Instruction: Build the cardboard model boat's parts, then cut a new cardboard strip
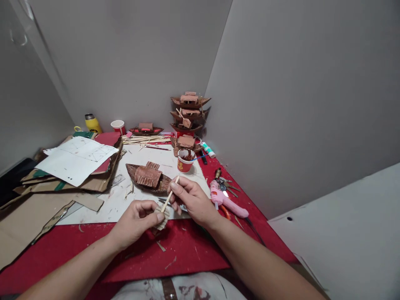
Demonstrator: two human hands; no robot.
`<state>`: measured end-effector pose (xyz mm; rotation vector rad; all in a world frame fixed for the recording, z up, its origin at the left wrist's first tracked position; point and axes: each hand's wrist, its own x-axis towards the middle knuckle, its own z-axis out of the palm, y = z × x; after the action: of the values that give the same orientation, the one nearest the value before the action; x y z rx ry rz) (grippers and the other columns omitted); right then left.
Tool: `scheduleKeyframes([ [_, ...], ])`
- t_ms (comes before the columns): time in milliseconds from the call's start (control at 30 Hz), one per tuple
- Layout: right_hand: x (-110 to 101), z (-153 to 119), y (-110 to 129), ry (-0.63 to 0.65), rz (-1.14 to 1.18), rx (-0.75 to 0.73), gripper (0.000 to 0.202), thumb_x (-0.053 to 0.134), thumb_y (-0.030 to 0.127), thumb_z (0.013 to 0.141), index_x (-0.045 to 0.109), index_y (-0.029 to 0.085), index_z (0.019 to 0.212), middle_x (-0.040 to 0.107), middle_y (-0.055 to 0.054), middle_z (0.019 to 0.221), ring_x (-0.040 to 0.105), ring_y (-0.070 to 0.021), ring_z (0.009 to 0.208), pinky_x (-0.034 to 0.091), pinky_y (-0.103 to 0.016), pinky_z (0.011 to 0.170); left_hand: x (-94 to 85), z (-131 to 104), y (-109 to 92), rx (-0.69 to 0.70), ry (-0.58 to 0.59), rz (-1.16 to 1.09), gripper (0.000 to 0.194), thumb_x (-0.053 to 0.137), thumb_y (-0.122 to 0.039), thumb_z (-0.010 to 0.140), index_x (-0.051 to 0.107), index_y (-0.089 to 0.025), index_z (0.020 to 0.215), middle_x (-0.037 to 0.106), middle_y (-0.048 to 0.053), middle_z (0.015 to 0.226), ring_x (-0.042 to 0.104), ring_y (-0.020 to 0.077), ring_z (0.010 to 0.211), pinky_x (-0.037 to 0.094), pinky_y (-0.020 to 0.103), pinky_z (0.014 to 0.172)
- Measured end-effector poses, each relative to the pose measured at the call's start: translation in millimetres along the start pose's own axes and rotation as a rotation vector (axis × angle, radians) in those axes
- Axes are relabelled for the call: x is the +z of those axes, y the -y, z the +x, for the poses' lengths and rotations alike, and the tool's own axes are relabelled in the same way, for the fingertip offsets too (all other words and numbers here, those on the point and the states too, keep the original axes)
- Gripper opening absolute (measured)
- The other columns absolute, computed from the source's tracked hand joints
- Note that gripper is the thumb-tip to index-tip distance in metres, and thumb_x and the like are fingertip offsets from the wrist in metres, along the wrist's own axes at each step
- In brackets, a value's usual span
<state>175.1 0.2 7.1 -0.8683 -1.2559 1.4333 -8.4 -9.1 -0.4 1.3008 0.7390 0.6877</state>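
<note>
My left hand [140,218] pinches a small piece of ribbed cardboard [161,223], its thumb lying across the ridges. A pale wooden stick [169,197] rises at a slant from that piece. The stick's upper end sits between the thumb and fingers of my right hand [192,200]; its lower end lies against the cardboard, by my left thumb. Just beyond both hands a brown model boat [147,176] with a ribbed reddish roof rests on a white board [115,208]. Part of a dark-bladed tool [163,201] shows between my hands, mostly hidden.
A red paper cup of brown paint [186,161] stands behind my right hand. To the right lie a pink glue gun [229,201] and keys [223,183]. Stacked model boats [190,109] rise at the back. Cardboard sheets [46,204] and a paper drawing [81,158] cover the left.
</note>
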Motion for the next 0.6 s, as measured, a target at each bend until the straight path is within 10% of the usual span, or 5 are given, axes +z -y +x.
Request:
scheduleKeyframes([
  [600,1.0,-0.2,-0.5,0.028,0.005,-0.009,0.039,0.063,0.055,0.081,0.054,0.017,0.076,0.056,0.006,0.056,0.049,-0.0052,0.040,0.039,-0.015,0.037,1.5,-3.4,1.0,0.087,-0.027,0.139,0.025,0.062,-0.033,0.083,0.059,-0.014,0.067,0.053,-0.002,0.059,0.043,0.0088,0.056,0.035,0.022,0.057],
])
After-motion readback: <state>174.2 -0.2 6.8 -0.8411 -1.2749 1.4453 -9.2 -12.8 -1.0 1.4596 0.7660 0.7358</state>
